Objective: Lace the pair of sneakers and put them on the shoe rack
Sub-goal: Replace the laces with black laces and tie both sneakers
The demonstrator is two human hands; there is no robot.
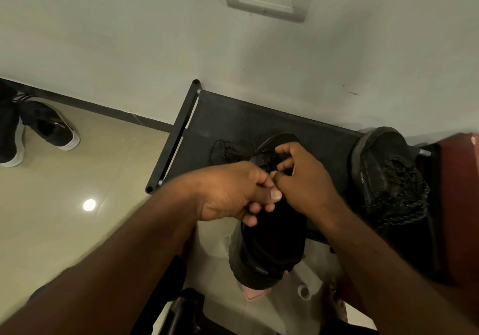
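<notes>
Head view, centre of frame: lacing in hand, racking not yet begun. Both hands bunched over the eyelet area of sneaker (269, 246), toe end resting on the top shelf of shoe rack (181, 132), heel overhanging toward bottom of frame. Left hand (230, 192) curled, thumb against forefinger, pinching what looks like the lace (220, 148). Right hand (303, 179) curled too, fingertips hooked into the same lace near the tongue. Loose loops of it spilling onto the shelf, upper left of the hands.

Second sneaker (388, 179) at right of frame, on the rack, tilted, seemingly threaded already; judged done.

Next, probably: pulling the lace end through the next eyelet. Needs a firm pinch on the tip and slack fed from the loose loops, then tying off and setting down beside the other.

Hard to tell: which eyelet, where the tips are, rows done so far. Black on black, covered by fingers. Lower shelves hidden under the arms. Red object (461, 205) at right edge cut off. Other shoes (51, 130) at left edge partly cropped.
</notes>
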